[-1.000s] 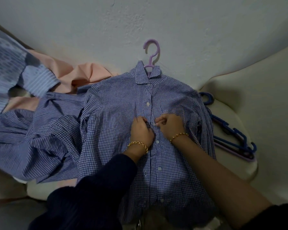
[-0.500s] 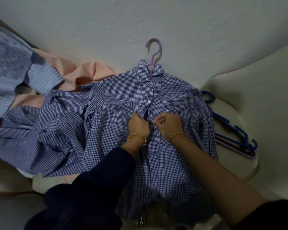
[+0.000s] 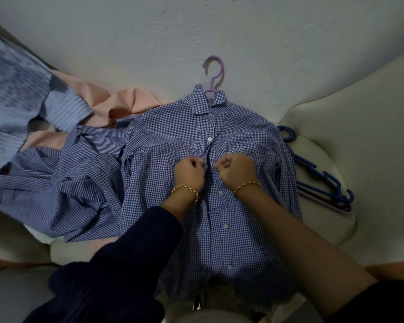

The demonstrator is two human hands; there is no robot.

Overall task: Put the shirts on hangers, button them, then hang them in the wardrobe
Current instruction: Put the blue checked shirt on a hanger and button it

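A blue-and-white checked shirt (image 3: 168, 141) lies front-up on a cream sofa, on a lilac hanger (image 3: 214, 73) whose hook sticks out past the collar. Its top two buttons are fastened, and below them the placket gapes a little. My left hand (image 3: 189, 171) pinches the left edge of the placket at mid-chest. My right hand (image 3: 234, 170) pinches the right edge just opposite, the two fists nearly touching. Further buttons run down the placket below my wrists.
A striped blue shirt (image 3: 51, 183) lies crumpled to the left, with a peach garment (image 3: 126, 101) and a pale blue striped one (image 3: 12, 89) behind it. Several dark blue and lilac hangers (image 3: 322, 180) are stacked on the sofa's arm (image 3: 331, 229) at right. A white wall (image 3: 196, 24) rises behind.
Both hands have moved up the placket toward the collar, from the lower chest to just under the second button. The camera has shifted slightly.
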